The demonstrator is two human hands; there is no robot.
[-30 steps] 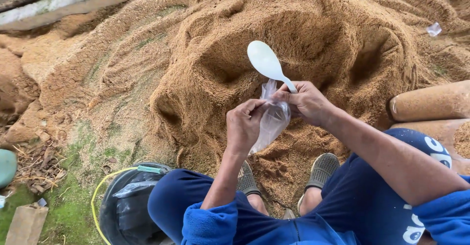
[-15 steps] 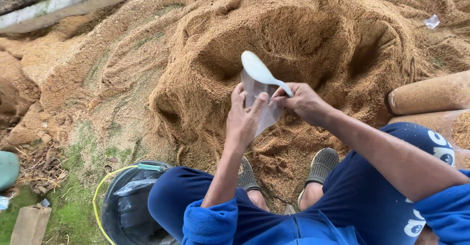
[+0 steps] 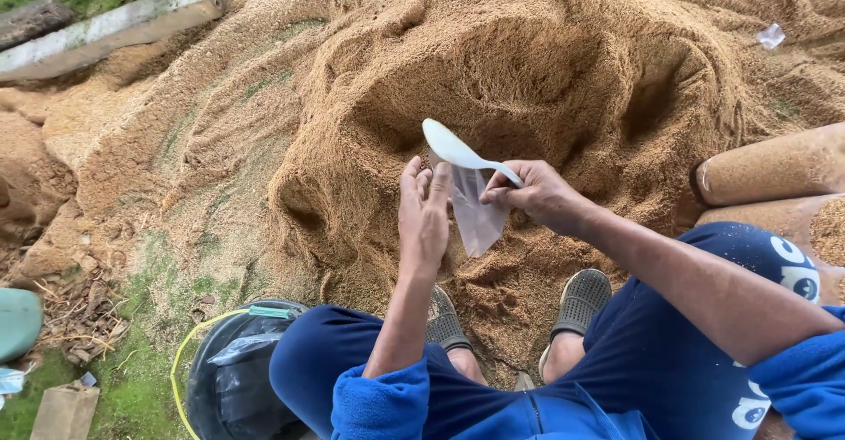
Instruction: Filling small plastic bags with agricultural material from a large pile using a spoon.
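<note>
I squat in front of a big heap of brown husk (image 3: 546, 62). My right hand (image 3: 537, 195) holds a white plastic spoon (image 3: 458, 151) by its handle and also pinches one edge of a small clear plastic bag (image 3: 480, 216). My left hand (image 3: 424, 211) holds the bag's other edge, fingers straight up along it. The bag hangs between the two hands above the heap's foot, and the spoon's bowl sticks up to the left above it. The bag looks empty.
A black bucket (image 3: 231, 378) with a yellow-green rim stands by my left knee. Filled tan sacks (image 3: 775, 167) lie on the right. A concrete beam (image 3: 114, 22) and grass run along the top left. My feet in grey clogs (image 3: 576, 304) rest on the husk.
Both hands have shifted the bag: the left hand moved from a pinch to flat, upright fingers along its edge. The spoon has tipped lower and to the left.
</note>
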